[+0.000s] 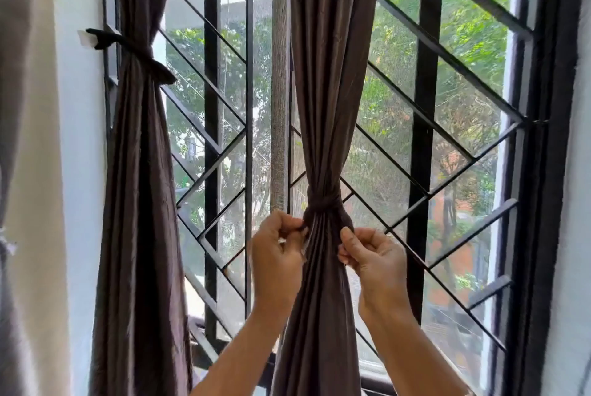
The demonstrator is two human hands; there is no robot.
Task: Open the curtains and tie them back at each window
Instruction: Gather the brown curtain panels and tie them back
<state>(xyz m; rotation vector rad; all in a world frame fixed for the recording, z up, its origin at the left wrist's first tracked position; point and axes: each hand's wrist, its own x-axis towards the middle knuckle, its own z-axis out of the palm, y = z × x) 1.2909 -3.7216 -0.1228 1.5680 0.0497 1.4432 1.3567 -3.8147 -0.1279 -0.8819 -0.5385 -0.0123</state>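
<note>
The left grip (276, 255) is pinching one end of the dark tie (323, 203), its fingers curling tight. The right grip (374, 259) is pinching the other end, just across the gathered folds. The tie is circling the middle curtain (329, 75), crossing over at its front and cinching the cloth into a narrow waist before the window grille (447, 82). To the left, a second curtain (140, 187) is hanging bunched, its own band (137, 51) running to a white wall hook (85, 39). Green trees are showing through the glass.
</note>
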